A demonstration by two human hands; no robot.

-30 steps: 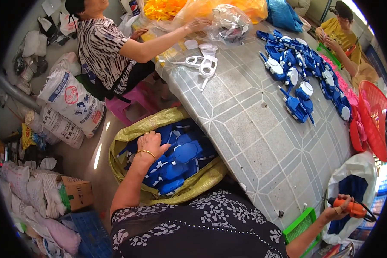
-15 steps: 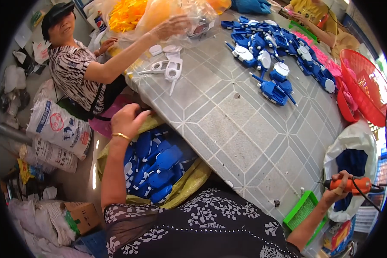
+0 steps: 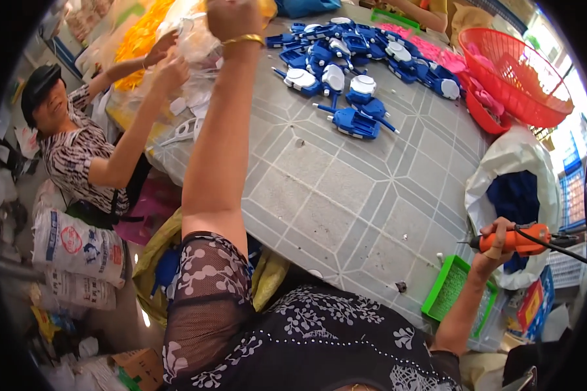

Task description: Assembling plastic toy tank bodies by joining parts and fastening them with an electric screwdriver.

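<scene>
My right hand (image 3: 494,242) is wrapped round an orange electric screwdriver (image 3: 527,240) with a black cord, its bit pointing left over the table's right edge. My left hand (image 3: 235,23), with a gold bracelet at the wrist, reaches far across the table to the top of the view. Its fingers are cut off by the picture's edge. Beside it lies a clear plastic bag (image 3: 192,42). To its right is a pile of blue plastic toy-like parts (image 3: 355,122), several with white round covers (image 3: 362,84). White plastic frames (image 3: 182,130) lie left of my forearm.
A co-worker (image 3: 88,133) sits at the left, hands raised by the bag. By my right arm stand a green tray (image 3: 430,306) of small pieces and a white sack (image 3: 479,189) with dark blue contents. A red basket (image 3: 535,114) stands far right; a yellow sack (image 3: 151,260) hangs below my left arm.
My left hand has swung from above the yellow sack forward across the table. The view has shifted. My right hand still grips the screwdriver. The co-worker's hands have come together.
</scene>
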